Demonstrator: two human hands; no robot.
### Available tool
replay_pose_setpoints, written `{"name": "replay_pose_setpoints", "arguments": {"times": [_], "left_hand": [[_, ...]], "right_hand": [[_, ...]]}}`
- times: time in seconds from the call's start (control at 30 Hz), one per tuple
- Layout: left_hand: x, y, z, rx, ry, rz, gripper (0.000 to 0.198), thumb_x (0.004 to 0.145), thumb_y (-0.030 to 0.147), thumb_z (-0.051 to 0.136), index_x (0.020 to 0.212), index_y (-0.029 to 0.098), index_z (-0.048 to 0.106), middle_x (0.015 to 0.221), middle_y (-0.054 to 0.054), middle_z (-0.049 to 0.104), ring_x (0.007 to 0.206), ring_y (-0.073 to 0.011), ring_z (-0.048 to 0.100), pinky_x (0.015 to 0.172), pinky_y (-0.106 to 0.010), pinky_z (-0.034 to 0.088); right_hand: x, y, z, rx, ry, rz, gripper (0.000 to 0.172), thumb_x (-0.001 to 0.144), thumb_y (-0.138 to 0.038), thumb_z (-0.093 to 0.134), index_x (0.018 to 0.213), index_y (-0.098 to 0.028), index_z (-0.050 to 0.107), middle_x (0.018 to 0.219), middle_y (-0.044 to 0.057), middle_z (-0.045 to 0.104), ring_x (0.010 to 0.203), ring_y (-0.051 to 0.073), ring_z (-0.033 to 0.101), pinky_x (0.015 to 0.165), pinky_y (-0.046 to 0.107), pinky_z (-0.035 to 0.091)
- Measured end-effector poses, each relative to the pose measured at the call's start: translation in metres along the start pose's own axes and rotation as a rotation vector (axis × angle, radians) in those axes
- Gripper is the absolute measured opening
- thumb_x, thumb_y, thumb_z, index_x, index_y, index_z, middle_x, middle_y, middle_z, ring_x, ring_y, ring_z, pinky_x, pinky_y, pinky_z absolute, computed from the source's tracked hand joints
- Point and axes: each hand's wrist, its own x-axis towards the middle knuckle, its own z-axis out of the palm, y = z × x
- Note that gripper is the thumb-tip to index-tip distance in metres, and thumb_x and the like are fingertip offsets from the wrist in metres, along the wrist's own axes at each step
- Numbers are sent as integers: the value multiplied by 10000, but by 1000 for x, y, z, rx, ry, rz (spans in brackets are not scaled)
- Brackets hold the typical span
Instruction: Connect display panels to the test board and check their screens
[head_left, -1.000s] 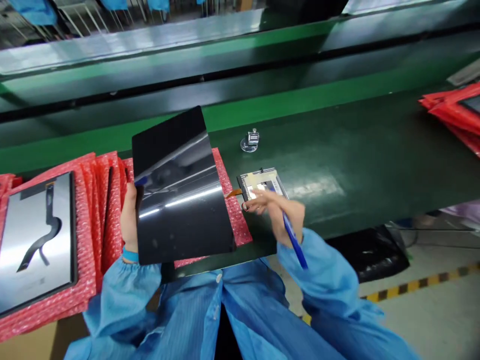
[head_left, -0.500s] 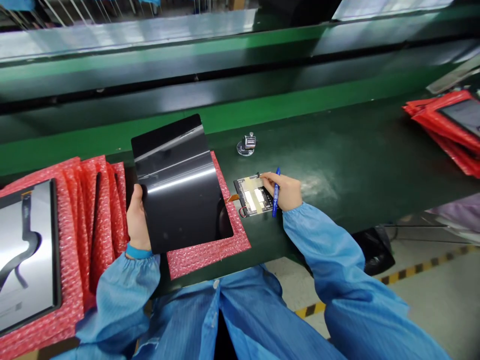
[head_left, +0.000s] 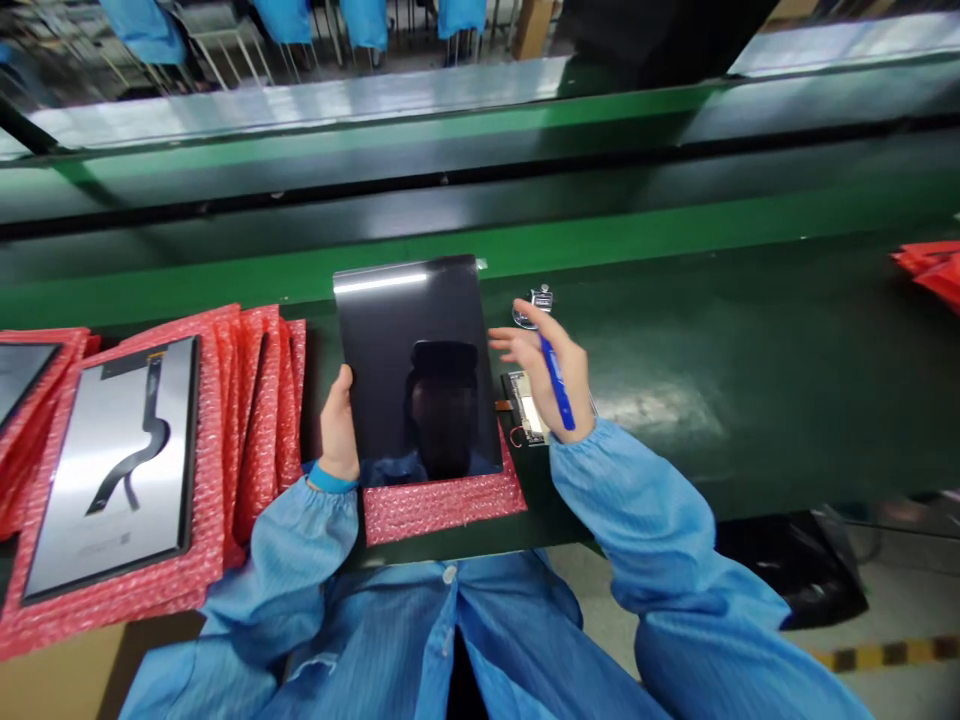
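My left hand [head_left: 337, 432] grips the left edge of a glossy black tablet screen [head_left: 390, 390], thumb on its front. The screen is held tilted over a pink bubble-wrap sheet [head_left: 442, 508]. My right hand [head_left: 566, 375] hovers by the screen's right edge with a blue marker pen [head_left: 557, 385] tucked in it; the index and other fingers stretch toward the glass. Below that hand lies a small circuit board [head_left: 531, 412], partly hidden, with an orange ribbon cable [head_left: 503, 405] running toward the screen. Just behind my fingers stands a metal tally counter [head_left: 541, 298].
On the left, a display panel [head_left: 112, 470] lies back up on stacked red bubble-wrap bags [head_left: 259, 430]. More red bags [head_left: 941, 270] are at the far right of the dark green bench [head_left: 787, 370]. A raised green ledge [head_left: 675, 225] runs along the back.
My right hand has left the circuit board and risen toward the screen's right edge, pen still in it. The screen has turned more upright. The view has shifted left.
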Motion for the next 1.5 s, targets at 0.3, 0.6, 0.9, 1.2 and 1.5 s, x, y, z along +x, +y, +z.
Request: {"name": "replay_pose_setpoints", "arguments": {"times": [0.3,0.6,0.9,1.2,1.5], "left_hand": [[-7,-18,1,62,-20,-54,348,871,431,643,1079,176,757,1104,-59,775,1233,-324,637,1074,-451,513],[-6,-25,-5,112,-16,-13,316,799,452,734,989,201,763,1129,-40,770,1292,-360,588,1094,-482,503],[-1,-26,-10,134,46,118,344,754,464,783,952,183,776,1076,-20,786,1326,-309,565,1138,-358,455],[-4,-23,-8,147,51,92,343,786,450,764,990,175,776,1037,-32,793,1261,-310,620,1102,-364,493],[-4,-23,-14,114,41,41,353,795,431,762,1037,173,775,1105,-41,780,1246,-314,631,1094,-365,499]], "right_hand": [[-1,3,32,26,22,35,342,913,-330,479,1160,-216,686,1128,30,749,1067,245,692,910,410,588],[-8,-4,32,-178,1,-73,569,797,-513,773,1258,-214,625,1133,70,747,1025,280,714,923,426,595],[-8,-6,25,32,-53,-97,561,941,-591,567,1294,-160,635,1239,112,707,1141,298,672,972,413,565],[13,-9,14,-197,140,-53,432,926,-531,579,1142,-179,706,657,6,676,616,208,675,597,349,580],[90,-47,-22,-640,-344,-295,405,997,-410,561,645,-210,562,538,-28,583,513,133,568,629,301,432]]}}
